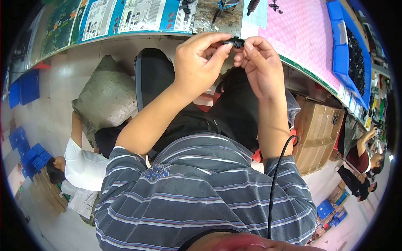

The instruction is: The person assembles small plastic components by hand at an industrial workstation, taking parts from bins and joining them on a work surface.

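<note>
A small black plastic part (234, 42) is held up between both hands, just off the table's front edge. My left hand (200, 56) pinches its left end between thumb and forefinger. On the other end, the thumb and fingers of my right hand (261, 56) close on it. What exactly the part is cannot be made out. Beyond the hands, on the table, lie a blue-and-black tool (226, 5), a dark pen-like tool (252, 6) and several small black pieces (275, 7).
At the right of the table stands a blue bin (342, 50) of black parts. A pink sheet (301, 37) covers the tabletop beside it. Below are a cardboard box (316, 129) and a large grey-green sack (106, 94). A person in a white shirt (83, 163) reaches toward the sack.
</note>
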Demonstrator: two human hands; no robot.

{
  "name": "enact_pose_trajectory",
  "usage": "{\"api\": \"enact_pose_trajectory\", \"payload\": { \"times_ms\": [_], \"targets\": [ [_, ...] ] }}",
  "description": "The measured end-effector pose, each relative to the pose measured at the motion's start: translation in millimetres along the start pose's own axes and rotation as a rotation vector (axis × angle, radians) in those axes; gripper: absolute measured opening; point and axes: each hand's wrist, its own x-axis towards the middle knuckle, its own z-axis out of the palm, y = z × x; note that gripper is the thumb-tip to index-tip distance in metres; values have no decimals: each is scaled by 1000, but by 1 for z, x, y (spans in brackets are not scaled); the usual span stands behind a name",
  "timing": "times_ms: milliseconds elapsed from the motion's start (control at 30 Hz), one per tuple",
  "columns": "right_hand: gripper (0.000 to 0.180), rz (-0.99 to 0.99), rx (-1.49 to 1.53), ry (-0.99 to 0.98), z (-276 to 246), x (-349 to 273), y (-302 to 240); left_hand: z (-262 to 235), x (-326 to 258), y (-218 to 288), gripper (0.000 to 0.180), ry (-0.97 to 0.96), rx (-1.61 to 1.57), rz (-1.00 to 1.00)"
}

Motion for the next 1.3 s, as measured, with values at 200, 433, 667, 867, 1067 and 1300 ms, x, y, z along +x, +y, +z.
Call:
{"api": "enact_pose_trajectory", "payload": {
  "times_ms": [200,433,667,867,1067,1300],
  "targets": [
    [13,-5,-18,-8,-10,27,-8,9,23,-6,22,-22,35,-83],
    [13,-24,-2,9,-12,41,-14,20,37,-9,21,39,79,-102],
    [13,-76,-37,-19,-13,52,-17,27,44,-10,17,140,24,-72],
    [13,-118,-38,-35,-16,55,-19,33,45,-7,22,129,92,-68],
    [13,-116,-58,-38,-16,54,-19,36,49,27,17,163,113,-273],
    [13,-133,-55,-54,-16,55,-17,36,49,25,16,173,22,-240]
  ]
}}
